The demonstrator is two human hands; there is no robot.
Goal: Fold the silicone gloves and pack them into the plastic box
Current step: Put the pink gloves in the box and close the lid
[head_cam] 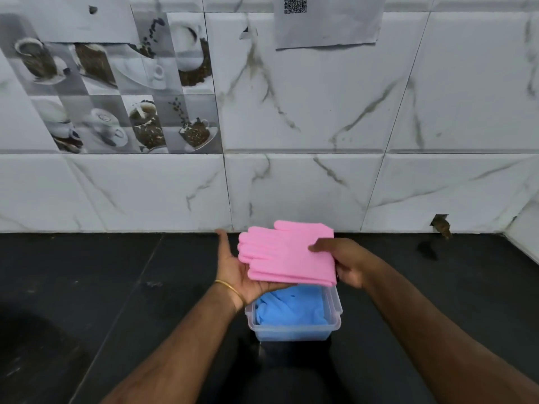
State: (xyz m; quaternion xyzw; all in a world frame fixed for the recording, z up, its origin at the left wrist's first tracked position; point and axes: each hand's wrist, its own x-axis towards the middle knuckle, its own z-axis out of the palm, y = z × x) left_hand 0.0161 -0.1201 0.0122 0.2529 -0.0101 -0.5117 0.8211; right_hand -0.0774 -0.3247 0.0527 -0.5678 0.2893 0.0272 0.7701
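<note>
Two folded pink silicone gloves (287, 253) held above clear plastic box (293, 326): left hand (237, 268) spread flat beneath, right hand (345, 262) pinching edge. Blue gloves (290, 309) already packed. Packing step judged underway; next, lowering required.

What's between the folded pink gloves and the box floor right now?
In the head view, blue silicone gloves already lie in the clear plastic box, under the folded pink silicone gloves.

Readable marks: one QR code (295, 3), printed at the top of a paper sheet (329, 27) stuck to the marble wall tile, cut off by the frame edge. No legible words, brands or numbers elsewhere.
</note>
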